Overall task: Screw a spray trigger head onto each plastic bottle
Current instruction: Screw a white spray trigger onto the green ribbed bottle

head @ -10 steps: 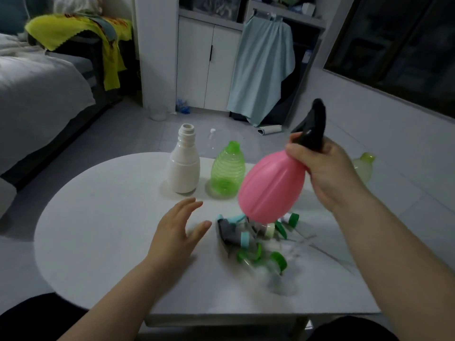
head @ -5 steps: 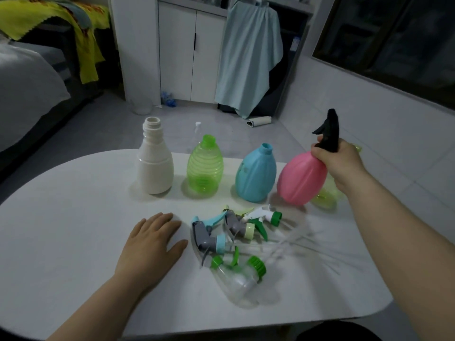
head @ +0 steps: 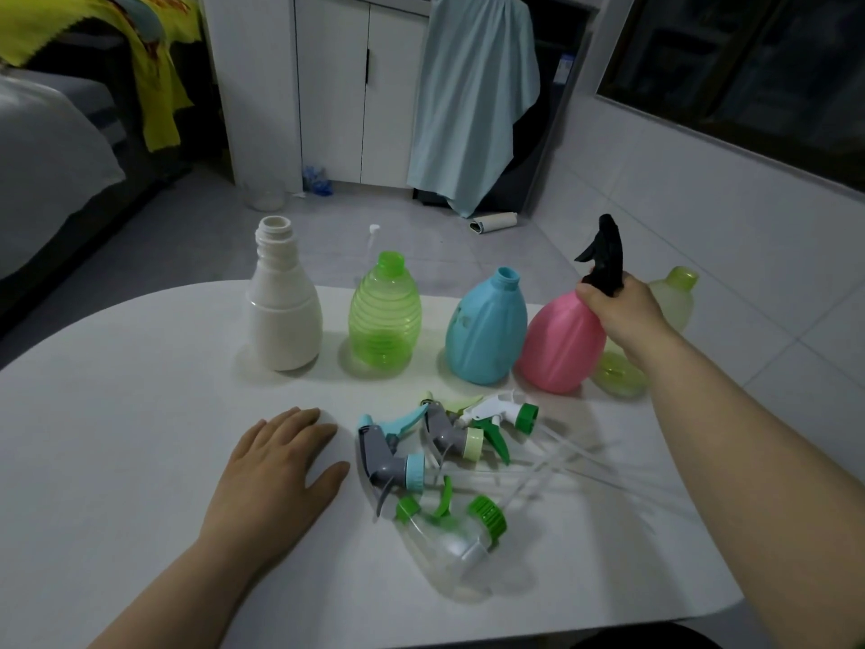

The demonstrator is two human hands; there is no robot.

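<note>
Along the far side of the white table (head: 117,414) stand a white bottle (head: 284,316), a green ribbed bottle (head: 384,320) and a blue bottle (head: 487,330), all with open necks. Right of them sits a pink bottle (head: 559,344) with a black trigger head (head: 604,252) on it. My right hand (head: 622,311) grips that bottle's neck just under the head. A yellow-green bottle (head: 674,297) is partly hidden behind my arm. Several loose trigger heads (head: 449,442) with long tubes lie in a pile mid-table. My left hand (head: 276,470) rests flat on the table, left of the pile.
A clear plastic bag (head: 449,559) lies under the near trigger heads. The table's right edge is close behind the pink bottle. Beyond the table are tiled floor, a white cabinet (head: 346,86), a hanging pale cloth (head: 472,96) and a bed at left.
My right hand has carried the pink bottle from the air above the pile down to the right end of the bottle row. My left hand has settled flat on the table.
</note>
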